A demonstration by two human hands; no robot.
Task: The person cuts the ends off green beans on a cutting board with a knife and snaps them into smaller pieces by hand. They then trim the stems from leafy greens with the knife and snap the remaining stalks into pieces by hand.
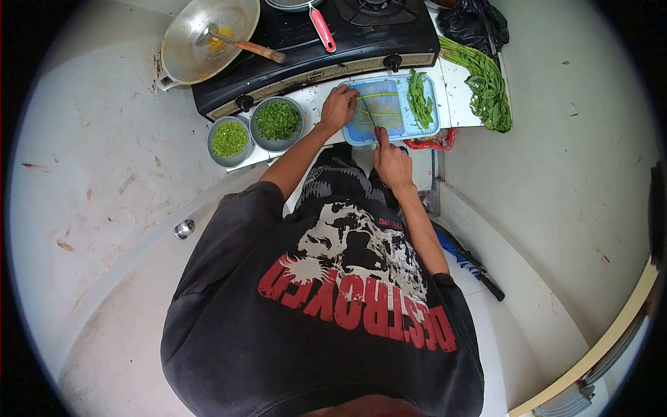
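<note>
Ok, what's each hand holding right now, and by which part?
The right hand has a knife by its red handle, blade over the blue cutting board. The left hand pins the green stalks down at their left ends.

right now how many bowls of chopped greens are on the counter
2. The smaller bowl is at the left end of the counter; the larger bowl is just right of it, nearer the left hand. None seems hidden.
</note>
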